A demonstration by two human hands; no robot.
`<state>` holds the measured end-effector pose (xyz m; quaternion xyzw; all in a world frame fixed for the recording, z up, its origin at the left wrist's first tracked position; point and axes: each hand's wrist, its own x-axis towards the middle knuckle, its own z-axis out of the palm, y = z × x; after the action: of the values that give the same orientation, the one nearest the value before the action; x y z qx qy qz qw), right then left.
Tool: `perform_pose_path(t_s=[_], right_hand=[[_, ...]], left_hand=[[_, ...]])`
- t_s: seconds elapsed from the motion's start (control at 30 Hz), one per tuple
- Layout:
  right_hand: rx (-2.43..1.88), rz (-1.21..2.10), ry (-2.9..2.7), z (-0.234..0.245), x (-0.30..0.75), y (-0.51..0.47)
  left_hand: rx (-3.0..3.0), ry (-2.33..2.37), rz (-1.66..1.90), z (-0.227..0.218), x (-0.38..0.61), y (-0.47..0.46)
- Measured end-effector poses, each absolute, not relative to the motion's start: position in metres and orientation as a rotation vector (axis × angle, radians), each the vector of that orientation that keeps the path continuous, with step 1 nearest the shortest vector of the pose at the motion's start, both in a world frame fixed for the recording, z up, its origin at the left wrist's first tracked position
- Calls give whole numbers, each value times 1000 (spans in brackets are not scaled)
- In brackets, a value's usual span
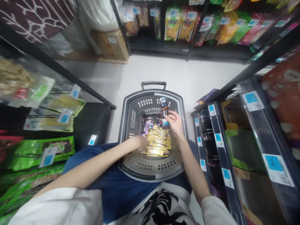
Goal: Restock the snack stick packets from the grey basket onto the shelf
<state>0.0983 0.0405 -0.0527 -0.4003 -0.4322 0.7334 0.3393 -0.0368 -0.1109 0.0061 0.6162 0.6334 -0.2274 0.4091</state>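
Note:
A dark grey shopping basket (130,156) stands on the floor between my legs, its handle at the far end. Inside it lies a heap of gold snack packets (158,145), with purple and dark packets (150,123) behind them. My right hand (175,123) is closed on a slim black packet (164,107) with blue and orange printing, held upright over the right part of the basket. Over the left part, my left hand (139,143) is beside the gold packets; motion smears its fingers.
Shelving with hanging green snack bags (42,153) flanks me on the left. Tiered shelves with blue price tags (227,177) rise close on the right. Across the pale floor (145,70) are a cardboard box (112,45) and a rack of yellow bags (172,25).

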Motion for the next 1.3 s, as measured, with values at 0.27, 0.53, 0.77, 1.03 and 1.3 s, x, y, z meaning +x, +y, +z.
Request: perform_pose_path(t_s=[0.27,0.53,0.77,1.03,1.3], right_hand=[[-1095,2074,-1102,-45,100,28],[-1029,2088,-1246,-46,86,23],[-1079,2087,-1245,-43,82,32],[-1032,2101,-1218,-43,82,36],[-977,2094,-1150,-39,83,48]], left_hand=[[1323,1884,479,30,-103,-51],[1028,1722,841,-1,-97,-57],[972,1730,875,4,-106,-50],[1020,1746,857,21,-101,-48],[1012,1782,941,25,-93,-32]])
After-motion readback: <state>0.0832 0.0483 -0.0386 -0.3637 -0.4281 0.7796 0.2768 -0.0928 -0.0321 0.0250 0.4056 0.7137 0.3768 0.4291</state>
